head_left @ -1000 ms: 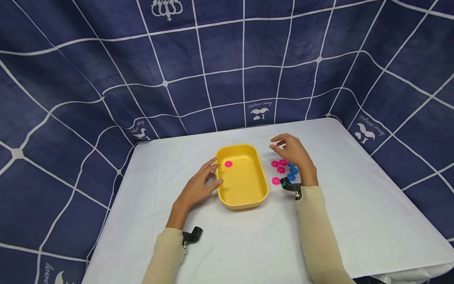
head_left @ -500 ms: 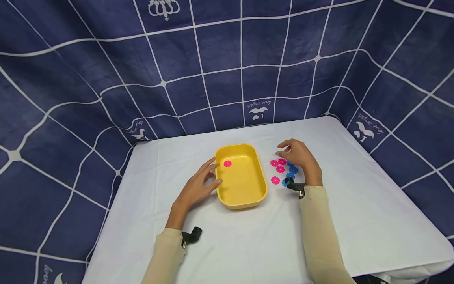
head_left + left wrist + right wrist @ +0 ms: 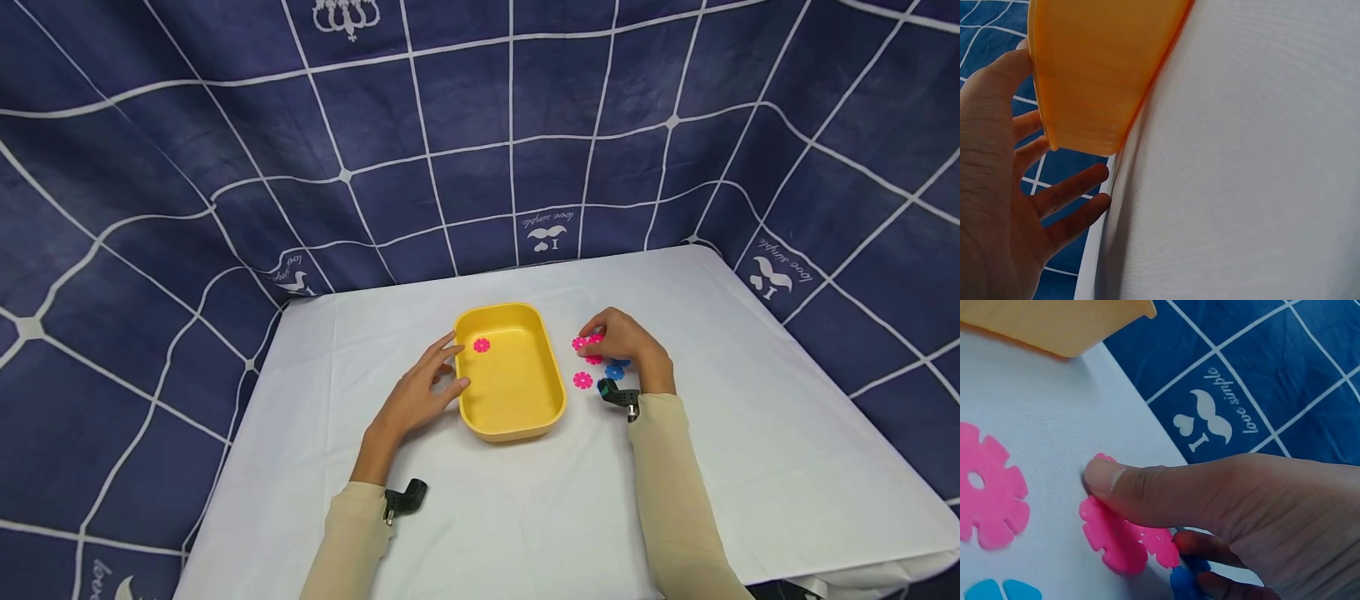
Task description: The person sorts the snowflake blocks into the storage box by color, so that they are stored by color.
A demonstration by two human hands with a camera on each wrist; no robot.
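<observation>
Head view: one yellow rectangular tray [image 3: 517, 396], its long axis running roughly twelve to six, holds one pink flower disc [image 3: 482, 345] toward its ten o'clock. My left hand [image 3: 420, 396], fingers loosely spread, touches the rim at nine. At the tray's three o'clock, on the white tablecloth [image 3: 480, 533], I count four pink flower discs [image 3: 582, 380] and, partly hidden, at least two blue flower discs [image 3: 615, 372]. My right hand [image 3: 632, 337] lays its thumb over pink ones; whether I'm pinching any, I can't tell.
</observation>
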